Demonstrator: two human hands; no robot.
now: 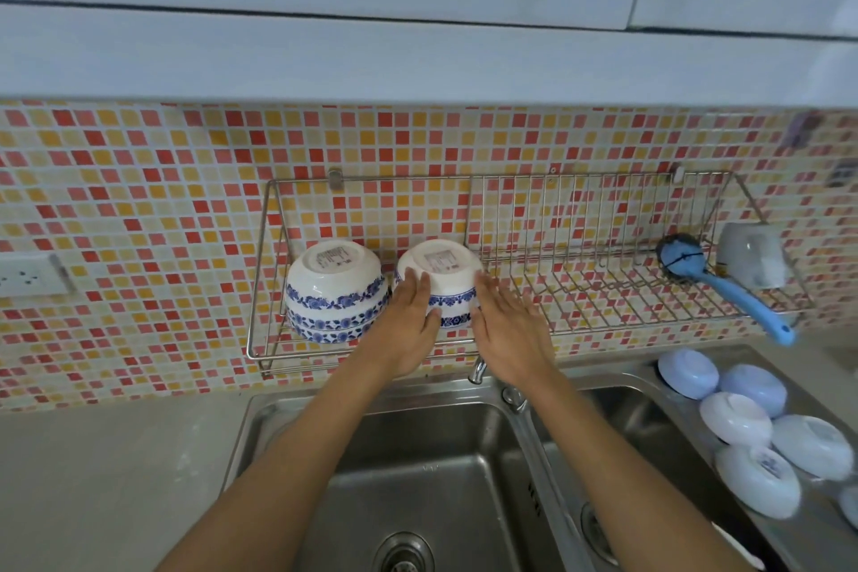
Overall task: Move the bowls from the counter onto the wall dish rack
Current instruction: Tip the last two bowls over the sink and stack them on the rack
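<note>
A wire wall dish rack (603, 325) hangs on the mosaic wall above the sink. At its left end a stack of upside-down white bowls with blue flower bands (335, 293) rests on it. Beside that stack sits a second upside-down stack of the same bowls (445, 274). My left hand (408, 325) lies flat against its left side and my right hand (506, 330) against its right side, fingers straight, pressing the stack between them. On the counter at the right lie several upside-down pale blue and white bowls (743, 423).
A double steel sink (418, 469) lies under my arms, with a tap (478, 369) just below the rack. A blue-handled dish brush (724, 283) and an upturned white cup (752, 253) occupy the rack's right end. A wall socket (28, 274) is at far left.
</note>
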